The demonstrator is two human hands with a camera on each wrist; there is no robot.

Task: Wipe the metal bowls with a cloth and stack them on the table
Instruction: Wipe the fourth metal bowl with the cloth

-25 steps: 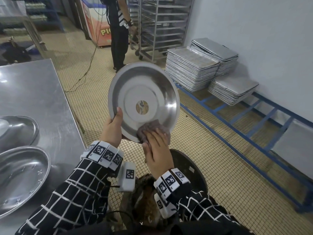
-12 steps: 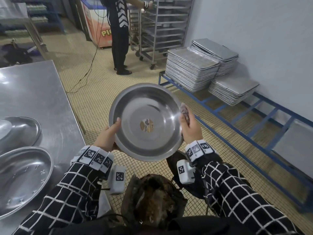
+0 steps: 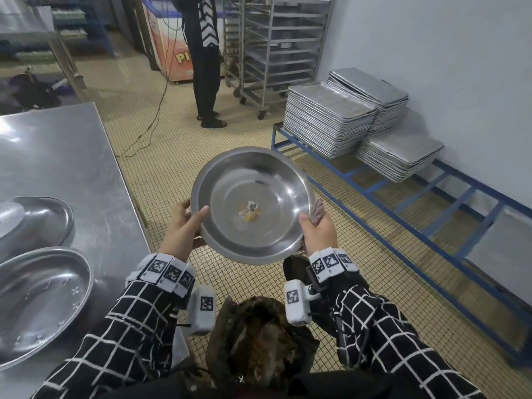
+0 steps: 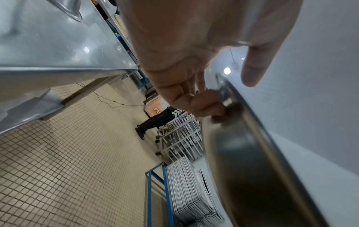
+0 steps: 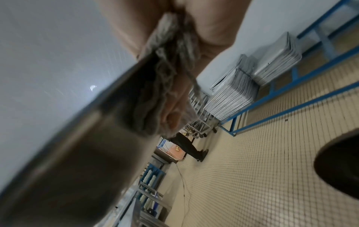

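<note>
1. A round metal bowl (image 3: pixel 252 204) is held in the air in front of us, above the tiled floor (image 3: pixel 161 174), its hollow side facing up toward us and a small sticker (image 3: pixel 250 212) at its centre.
2. Our left hand (image 3: pixel 181 228) grips the bowl's left rim: the thumb lies over the edge on the inside, and the left wrist view shows the other fingers (image 4: pixel 202 106) curled against the underside.
3. Our right hand (image 3: pixel 318 231) holds the right rim, thumb on the edge, with a grey cloth (image 3: pixel 316 210) bunched between the fingers and the bowl's outer wall; in the right wrist view the cloth (image 5: pixel 167 92) is pressed against the metal.
4. To our left stands a steel table (image 3: pixel 66 156) with two more bowls (image 3: pixel 40 303) resting on it, just beside each other.
5. Farther off, stacks of baking trays (image 3: pixel 328 122) sit on a low blue frame (image 3: pixel 403 214) by the wall, and another person (image 3: pixel 205 59) stands near a wheeled rack (image 3: pixel 276 47).
</note>
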